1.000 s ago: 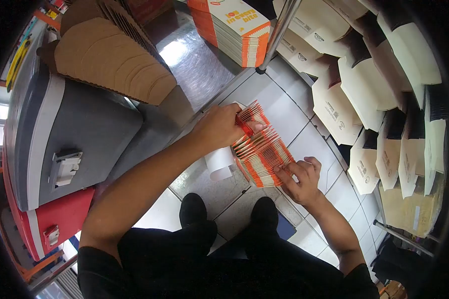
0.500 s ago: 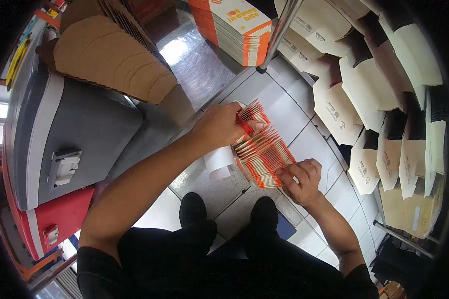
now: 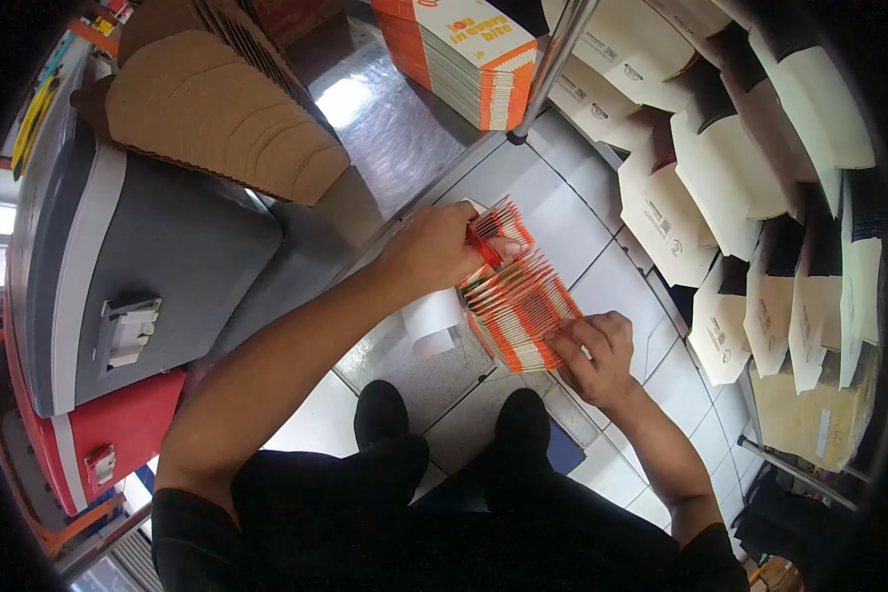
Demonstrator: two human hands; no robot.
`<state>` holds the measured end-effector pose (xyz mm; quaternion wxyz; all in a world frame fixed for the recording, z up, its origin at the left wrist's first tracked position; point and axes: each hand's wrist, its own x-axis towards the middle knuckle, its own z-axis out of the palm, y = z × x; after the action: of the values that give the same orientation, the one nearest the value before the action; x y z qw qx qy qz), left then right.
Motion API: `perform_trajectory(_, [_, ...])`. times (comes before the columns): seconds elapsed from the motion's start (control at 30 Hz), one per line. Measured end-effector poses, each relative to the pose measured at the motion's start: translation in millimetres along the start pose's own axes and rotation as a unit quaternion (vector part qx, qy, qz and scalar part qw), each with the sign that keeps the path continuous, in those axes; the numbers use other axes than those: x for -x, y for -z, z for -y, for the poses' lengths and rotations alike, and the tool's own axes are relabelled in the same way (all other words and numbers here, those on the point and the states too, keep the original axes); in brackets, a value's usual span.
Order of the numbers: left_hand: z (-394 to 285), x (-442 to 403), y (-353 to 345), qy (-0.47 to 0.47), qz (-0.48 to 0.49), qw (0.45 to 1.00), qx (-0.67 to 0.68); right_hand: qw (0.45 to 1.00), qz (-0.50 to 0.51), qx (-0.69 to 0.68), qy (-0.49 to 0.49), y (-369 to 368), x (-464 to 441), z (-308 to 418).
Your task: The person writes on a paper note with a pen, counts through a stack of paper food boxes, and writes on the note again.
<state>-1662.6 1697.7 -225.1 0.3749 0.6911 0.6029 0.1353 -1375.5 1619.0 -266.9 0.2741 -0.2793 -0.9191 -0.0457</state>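
Observation:
A fanned stack of flat orange-and-cream paper cartons is held between my two hands, above the tiled floor. My left hand is closed around the far end of the stack, its thumb pushed in among the edges. Beside that thumb a small red piece shows; I cannot make out what it is. My right hand grips the near right end, fingertips pressed on the carton edges. A curled white sheet of paper hangs by the stack's left side, below my left hand.
Grey and red coolers stand at left, with brown cardboard pieces above. On the metal shelf sits another stack of printed orange cartons. Rows of cream open-topped boxes fill the right, behind a metal post.
My right hand's fingers have shifted slightly along the carton edges. The left hand and the stack stay nearly where they were.

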Motion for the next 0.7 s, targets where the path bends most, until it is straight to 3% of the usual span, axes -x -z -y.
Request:
perform_trajectory(0.07, [-2.7,0.3,1.5,0.031,0.023,0.999,0.015,1.0,0.001,0.001,0.002,1.0,-1.8,1.0])
perform_trajectory(0.17, [1.7,0.3,-2.4,-0.004,-0.001,1.0,0.029,1.0,0.004,-0.008,0.004,2.1,-2.9,0.2])
perform_trajectory(0.7, [3.7,-1.2,-3.9,0.014,0.003,1.0,0.016,1.0,0.01,-0.024,0.001,1.8,-2.4,-2.3])
